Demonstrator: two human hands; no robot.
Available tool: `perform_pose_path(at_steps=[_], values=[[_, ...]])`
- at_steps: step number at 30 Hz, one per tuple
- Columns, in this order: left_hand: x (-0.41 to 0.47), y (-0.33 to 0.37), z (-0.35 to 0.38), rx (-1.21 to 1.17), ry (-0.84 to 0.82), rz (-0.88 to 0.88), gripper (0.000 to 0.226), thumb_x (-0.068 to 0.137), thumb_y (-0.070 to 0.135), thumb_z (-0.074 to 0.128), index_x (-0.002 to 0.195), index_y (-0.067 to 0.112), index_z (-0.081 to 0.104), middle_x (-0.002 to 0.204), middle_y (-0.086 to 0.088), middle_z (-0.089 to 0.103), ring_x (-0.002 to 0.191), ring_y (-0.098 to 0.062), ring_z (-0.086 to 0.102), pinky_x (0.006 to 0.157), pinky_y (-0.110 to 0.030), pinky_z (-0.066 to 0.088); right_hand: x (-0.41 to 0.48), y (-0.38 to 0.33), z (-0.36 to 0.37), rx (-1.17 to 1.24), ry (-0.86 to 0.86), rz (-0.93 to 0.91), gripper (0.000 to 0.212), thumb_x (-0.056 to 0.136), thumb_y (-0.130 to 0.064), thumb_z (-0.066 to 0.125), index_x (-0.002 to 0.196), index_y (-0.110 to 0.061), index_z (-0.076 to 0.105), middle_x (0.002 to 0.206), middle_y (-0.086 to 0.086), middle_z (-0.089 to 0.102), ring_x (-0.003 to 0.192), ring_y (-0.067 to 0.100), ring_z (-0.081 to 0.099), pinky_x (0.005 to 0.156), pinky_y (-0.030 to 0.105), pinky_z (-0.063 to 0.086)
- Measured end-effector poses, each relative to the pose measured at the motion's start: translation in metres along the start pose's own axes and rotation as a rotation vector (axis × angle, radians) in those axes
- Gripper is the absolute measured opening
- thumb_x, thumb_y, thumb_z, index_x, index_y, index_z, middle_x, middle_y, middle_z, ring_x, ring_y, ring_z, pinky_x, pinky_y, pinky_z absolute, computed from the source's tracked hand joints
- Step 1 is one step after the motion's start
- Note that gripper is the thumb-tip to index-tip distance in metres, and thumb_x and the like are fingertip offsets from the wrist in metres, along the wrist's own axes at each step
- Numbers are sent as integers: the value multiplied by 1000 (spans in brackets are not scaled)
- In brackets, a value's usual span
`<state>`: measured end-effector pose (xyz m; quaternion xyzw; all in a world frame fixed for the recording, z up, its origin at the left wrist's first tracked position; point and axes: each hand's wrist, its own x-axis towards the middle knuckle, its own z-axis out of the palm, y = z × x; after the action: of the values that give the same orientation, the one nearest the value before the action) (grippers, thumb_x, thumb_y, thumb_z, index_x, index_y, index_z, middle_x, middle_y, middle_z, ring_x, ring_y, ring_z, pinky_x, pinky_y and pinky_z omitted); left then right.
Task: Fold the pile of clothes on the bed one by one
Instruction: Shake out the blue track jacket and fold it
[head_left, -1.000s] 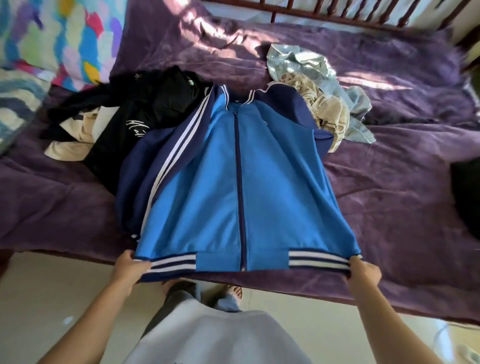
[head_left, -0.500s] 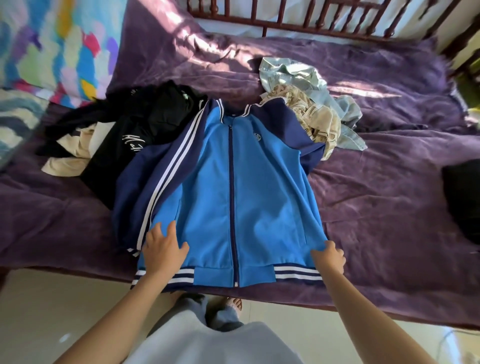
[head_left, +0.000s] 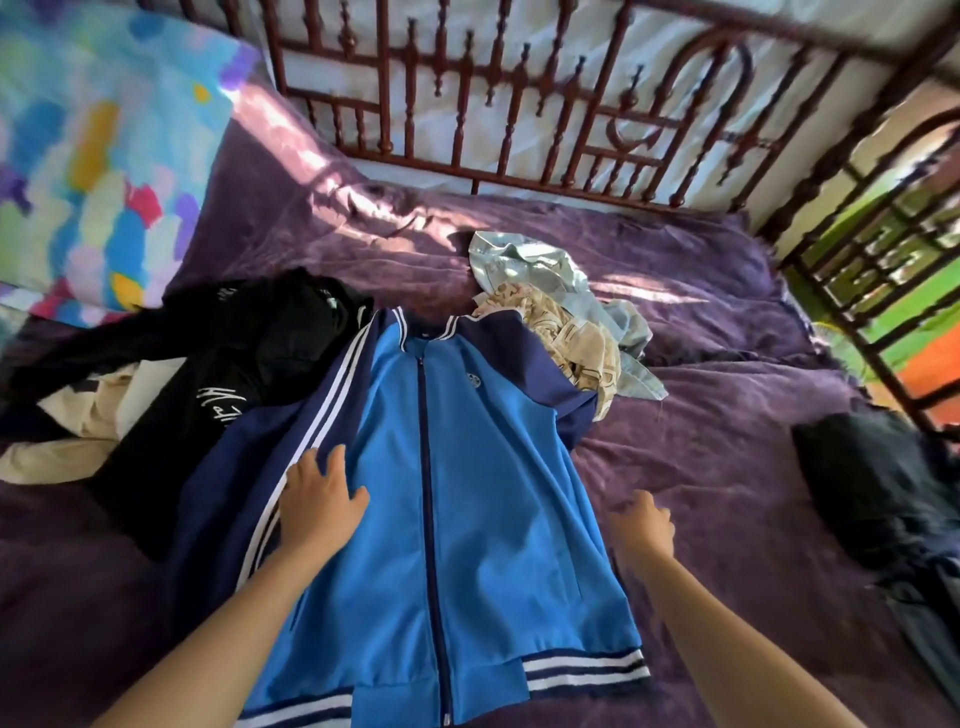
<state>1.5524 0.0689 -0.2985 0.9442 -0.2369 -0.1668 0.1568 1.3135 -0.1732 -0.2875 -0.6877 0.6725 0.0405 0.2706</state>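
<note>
Nearest, the blue jacket (head_left: 467, 519) lies zipped and front-up on the purple cover (head_left: 727, 493), hem toward the person. The left hand (head_left: 319, 501) presses flat on it beside the striped sleeve, fingers spread. The right hand (head_left: 641, 527) sits just beside the jacket's opposite edge, fingers bent down; grip cannot be told. Farther back, a black garment (head_left: 270, 353) and crumpled pale clothes (head_left: 561, 312) flank the collar.

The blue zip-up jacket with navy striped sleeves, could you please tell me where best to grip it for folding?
Probably pinch the navy striped sleeve at its outer edge, coming from the left: the blue zip-up jacket lies flat, front up, with that sleeve spread beside the flat left hand, free to fold across.
</note>
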Motion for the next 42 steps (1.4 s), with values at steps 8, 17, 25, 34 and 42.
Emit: perform_pose_path(at_steps=[8,17,25,34,42], values=[[40,21,26,-61,-104,-6,62,90,31,55,143,9,31,146,-20,28,130,-37,29,99,-45,36,17,-13,7,-79,-75,39,40,86,-18,51,124,-10,43,129,16,42,121,35,41,97,39,41],[76,78,68,-36,-164,-16,61,89,29,58,140,5,36,136,-21,41,125,-38,36,102,-44,33,114,-4,38,230,-218,176,44,70,-32,58,106,-8,52,93,8,62,79,25,59,75,39,54],[101,147,112,-163,-193,-87,59,93,28,52,144,9,28,143,-14,34,133,-29,27,108,-34,22,215,-51,74,721,-402,270,26,87,-9,56,111,2,60,94,9,66,86,23,61,77,31,49],[152,192,121,-200,-195,-102,57,93,25,52,144,9,29,139,-13,37,131,-28,30,105,-34,25,236,-80,75,668,-367,194,28,76,4,62,59,-7,43,65,10,52,70,20,51,58,32,39],[149,263,143,-221,-293,228,63,95,32,48,149,22,17,155,-9,15,141,-26,15,112,-36,18,255,3,-115,302,776,-460,28,66,6,47,89,-6,59,73,15,58,75,26,45,62,24,33]])
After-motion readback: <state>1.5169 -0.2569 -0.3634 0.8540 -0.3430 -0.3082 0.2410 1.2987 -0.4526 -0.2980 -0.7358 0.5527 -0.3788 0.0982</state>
